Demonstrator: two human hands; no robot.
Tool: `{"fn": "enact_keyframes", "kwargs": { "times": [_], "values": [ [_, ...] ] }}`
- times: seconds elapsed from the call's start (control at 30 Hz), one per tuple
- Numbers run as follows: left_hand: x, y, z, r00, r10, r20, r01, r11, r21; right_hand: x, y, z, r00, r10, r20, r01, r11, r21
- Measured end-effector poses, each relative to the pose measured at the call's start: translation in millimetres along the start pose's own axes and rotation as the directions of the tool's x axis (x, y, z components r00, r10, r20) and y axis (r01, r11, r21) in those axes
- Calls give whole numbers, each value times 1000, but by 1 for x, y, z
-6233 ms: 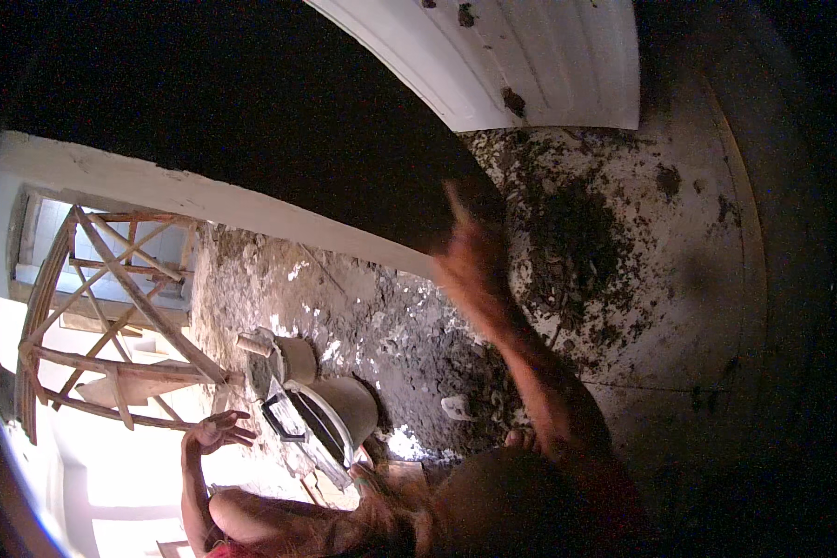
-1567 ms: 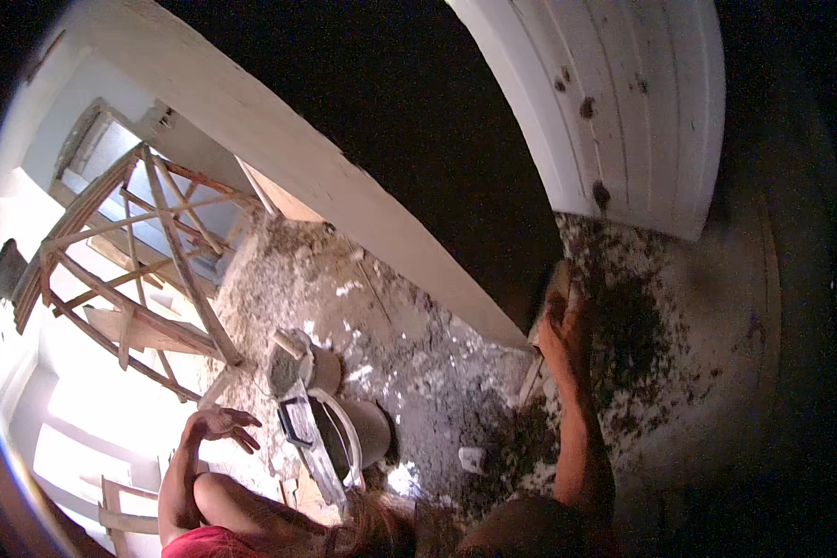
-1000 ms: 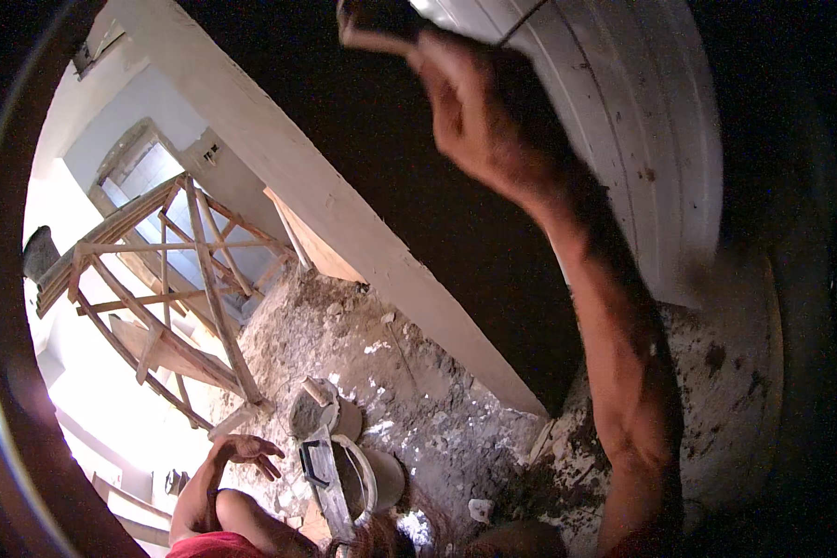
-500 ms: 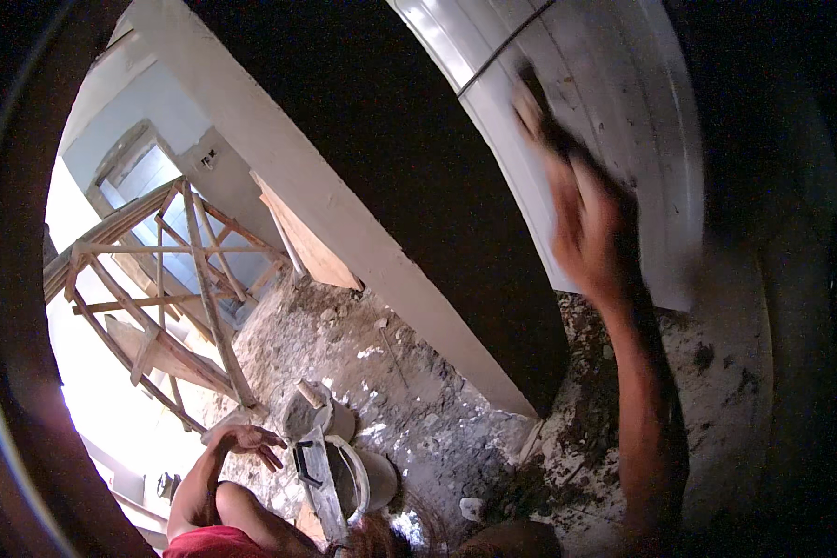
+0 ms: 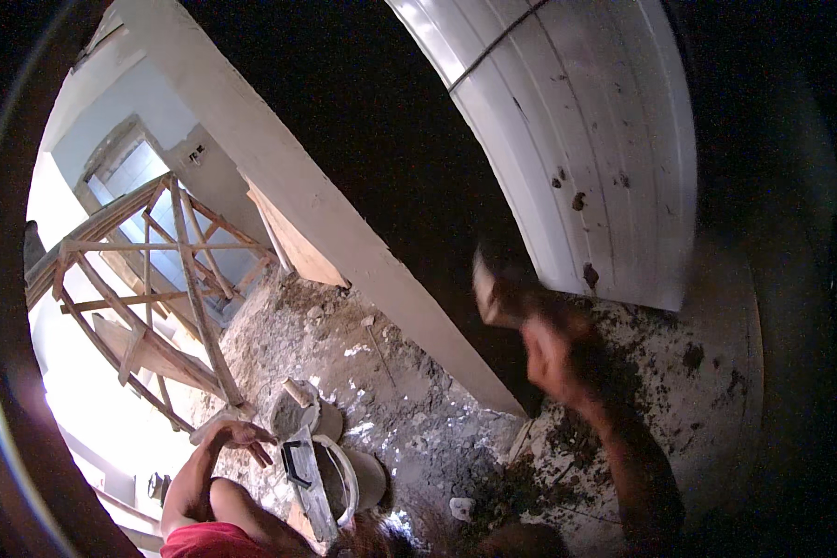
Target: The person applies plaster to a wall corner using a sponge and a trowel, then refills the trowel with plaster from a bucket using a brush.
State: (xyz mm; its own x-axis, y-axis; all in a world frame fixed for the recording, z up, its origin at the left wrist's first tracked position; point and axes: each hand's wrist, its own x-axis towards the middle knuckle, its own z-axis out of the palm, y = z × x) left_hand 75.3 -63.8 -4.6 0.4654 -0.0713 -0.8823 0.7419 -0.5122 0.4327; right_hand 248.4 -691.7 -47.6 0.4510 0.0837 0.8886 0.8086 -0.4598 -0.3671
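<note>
My right hand, blurred, grips a hand tool with a flat, pale end against the dark face of a beam or wall, near its lower end. My left hand hangs at lower left, fingers loosely apart and holding nothing, above my bent leg and beside two buckets. The smaller bucket has grey material and a pale handle in it; the larger has a grey flat tool with a black handle across it.
A wooden lattice frame stands at left before a pale blue doorway. A leaning board is behind the pale beam edge. A dirt-spotted white ridged panel, crossed by a dark cord, is at upper right. Rubble and dark dirt cover the floor.
My right hand went from low by the beam's foot up to high across the panel, then back down and left, still holding the tool. My left hand stays in place.
</note>
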Motion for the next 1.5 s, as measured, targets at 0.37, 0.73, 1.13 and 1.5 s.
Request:
{"fn": "enact_keyframes", "kwargs": {
  "times": [0.37,0.73,1.13,1.5],
  "values": [
    [10,19,-9,1000,14,3,-14,1000,-2,146,38,52,877,-237,-418,252,968,-22],
    [15,22,-13,1000,26,1,-26,1000,7,80,30,-7,927,-221,-303,223,974,-28],
    [8,12,-11,999,35,0,-35,999,-17,63,15,39,988,-39,-149,50,996,74],
    [8,14,-8,1000,29,-1,-29,999,-17,209,32,-2,818,-425,-388,370,905,-210]
  ]
}}
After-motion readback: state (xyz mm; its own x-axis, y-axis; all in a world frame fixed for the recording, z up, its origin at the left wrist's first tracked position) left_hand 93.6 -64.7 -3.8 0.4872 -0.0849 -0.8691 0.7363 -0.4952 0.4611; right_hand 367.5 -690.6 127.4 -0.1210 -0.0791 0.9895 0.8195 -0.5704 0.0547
